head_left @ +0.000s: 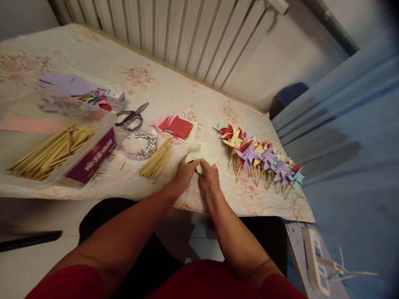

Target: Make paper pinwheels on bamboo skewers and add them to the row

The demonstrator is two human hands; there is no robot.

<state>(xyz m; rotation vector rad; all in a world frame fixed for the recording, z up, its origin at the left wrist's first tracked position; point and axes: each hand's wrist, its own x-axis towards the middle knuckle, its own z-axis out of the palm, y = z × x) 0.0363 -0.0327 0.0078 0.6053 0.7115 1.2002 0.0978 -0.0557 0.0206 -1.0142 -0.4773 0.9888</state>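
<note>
Both my hands meet at the table's near edge on a pale yellow folded paper piece (202,153). My left hand (185,173) pinches its left side with closed fingers. My right hand (208,177) grips its lower right part, fingers curled. A loose bundle of wooden sticks (156,161) lies just left of my left hand. A row of finished paper pinwheels (262,158) in red, yellow, purple and teal lies to the right of my right hand.
A stack of red and pink paper squares (177,126) lies behind the hands. Scissors (131,117) and a clear round dish of shiny beads (137,143) are further left. A clear plastic box of sticks (50,151) sits at left. A power strip (314,259) lies at lower right.
</note>
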